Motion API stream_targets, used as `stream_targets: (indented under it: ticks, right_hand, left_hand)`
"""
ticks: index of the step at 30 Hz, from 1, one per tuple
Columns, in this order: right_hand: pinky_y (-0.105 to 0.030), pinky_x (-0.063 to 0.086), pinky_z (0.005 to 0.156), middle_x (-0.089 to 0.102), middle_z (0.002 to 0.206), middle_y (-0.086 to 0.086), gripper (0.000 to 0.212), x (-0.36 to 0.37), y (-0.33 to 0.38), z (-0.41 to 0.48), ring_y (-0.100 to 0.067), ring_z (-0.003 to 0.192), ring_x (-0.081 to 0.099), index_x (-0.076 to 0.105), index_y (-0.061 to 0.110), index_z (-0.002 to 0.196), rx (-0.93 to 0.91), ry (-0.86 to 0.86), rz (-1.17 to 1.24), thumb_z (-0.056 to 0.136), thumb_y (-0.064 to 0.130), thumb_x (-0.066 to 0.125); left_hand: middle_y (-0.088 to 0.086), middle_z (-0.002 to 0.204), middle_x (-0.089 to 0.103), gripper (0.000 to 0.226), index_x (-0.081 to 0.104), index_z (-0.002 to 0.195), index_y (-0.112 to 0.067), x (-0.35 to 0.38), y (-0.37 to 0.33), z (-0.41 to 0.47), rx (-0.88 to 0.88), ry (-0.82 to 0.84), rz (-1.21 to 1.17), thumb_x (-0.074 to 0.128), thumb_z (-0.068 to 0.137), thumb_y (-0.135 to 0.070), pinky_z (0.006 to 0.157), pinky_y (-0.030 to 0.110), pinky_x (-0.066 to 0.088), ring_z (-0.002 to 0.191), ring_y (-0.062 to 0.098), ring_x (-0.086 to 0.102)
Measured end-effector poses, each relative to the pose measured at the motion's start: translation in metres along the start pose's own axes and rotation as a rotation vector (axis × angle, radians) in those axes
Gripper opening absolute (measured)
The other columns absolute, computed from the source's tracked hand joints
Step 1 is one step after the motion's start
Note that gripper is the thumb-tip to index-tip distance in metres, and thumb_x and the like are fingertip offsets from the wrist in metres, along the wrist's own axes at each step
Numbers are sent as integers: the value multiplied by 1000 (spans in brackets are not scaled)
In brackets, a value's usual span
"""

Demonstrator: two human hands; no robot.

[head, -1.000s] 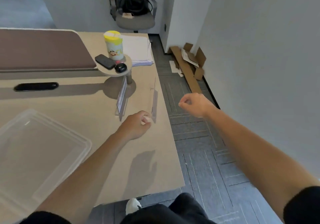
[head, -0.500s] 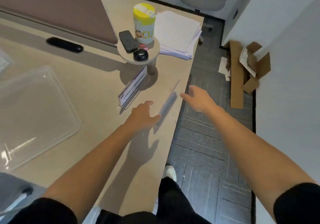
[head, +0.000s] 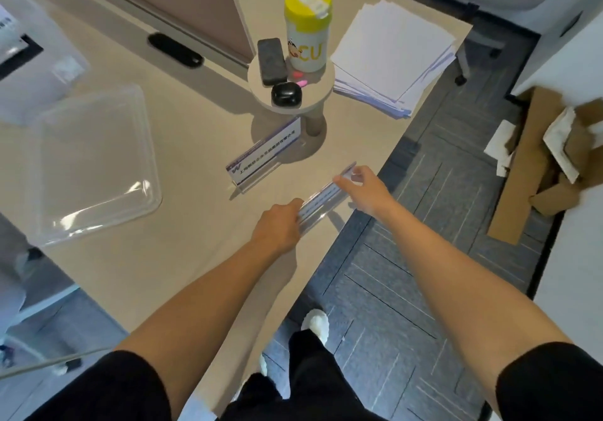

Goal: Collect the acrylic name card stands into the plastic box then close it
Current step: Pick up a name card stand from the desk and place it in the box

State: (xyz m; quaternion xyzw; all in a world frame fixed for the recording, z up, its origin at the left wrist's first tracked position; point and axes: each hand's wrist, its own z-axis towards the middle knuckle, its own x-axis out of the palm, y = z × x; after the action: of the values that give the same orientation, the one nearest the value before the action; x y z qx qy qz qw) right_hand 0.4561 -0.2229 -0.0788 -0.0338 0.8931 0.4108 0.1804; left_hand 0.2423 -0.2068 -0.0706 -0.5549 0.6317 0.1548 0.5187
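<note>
A clear acrylic name card stand [head: 321, 198] with a blue-striped card lies near the table's right edge, held at both ends. My left hand [head: 277, 228] grips its near end. My right hand [head: 362, 189] pinches its far end. A second stand [head: 264, 156] with a printed card rests upright on the table just beyond, under a small round shelf. The clear plastic lid [head: 94, 163] lies flat at the left. The plastic box [head: 36, 65] sits at the far left edge, blurred and partly cut off.
A small round shelf [head: 326, 81] carries a yellow-lidded canister [head: 308, 26], a phone [head: 270, 61] and a black earbud case [head: 286, 94]. A paper stack [head: 391, 58] lies at the far right corner. Folded cardboard [head: 535, 172] lies on the floor to the right.
My right hand has come in from over the floor and closed on the far end of the stand. My left hand now grips the near end. The view has tilted further down.
</note>
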Motion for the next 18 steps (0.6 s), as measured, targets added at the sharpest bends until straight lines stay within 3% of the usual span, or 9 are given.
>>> stream_targets:
  ticks: [2,7,11,14,18]
  right_hand:
    - [-47,47,105,43,148,-3,81,2,4,-1,-24,129,49,37,20,146,-17,-14,-24,84,62,66]
    - [-35,41,97,40,153,-7,87,22,30,-14,-27,135,44,34,22,149,-98,-97,85,80,61,71]
    - [-52,43,109,28,159,-3,114,58,60,-31,-30,139,39,22,33,152,-145,-39,229,61,74,76]
    - [-55,48,103,23,152,-2,102,87,81,-49,-24,128,41,27,35,148,-212,-98,310,65,62,81]
    - [-56,44,106,24,147,4,111,123,103,-81,-25,133,39,30,35,146,-323,-95,303,53,69,80]
  left_hand:
    - [15,112,67,24,49,120,-16,-5,3,-4,-15,-20,-16,53,97,-19,81,43,56,93,36,66]
    - [9,115,67,24,50,124,-22,-29,16,-24,-50,-115,-85,45,101,-26,83,39,52,98,33,65]
    - [5,127,62,30,50,131,-28,-50,28,-44,-62,-204,-144,45,102,-30,87,39,52,107,29,62]
    - [6,128,63,36,48,137,-31,-61,41,-68,-70,-258,-199,45,101,-30,85,38,53,104,30,62]
    - [8,122,66,38,47,137,-31,-77,74,-107,-79,-291,-246,45,100,-28,79,36,51,98,32,63]
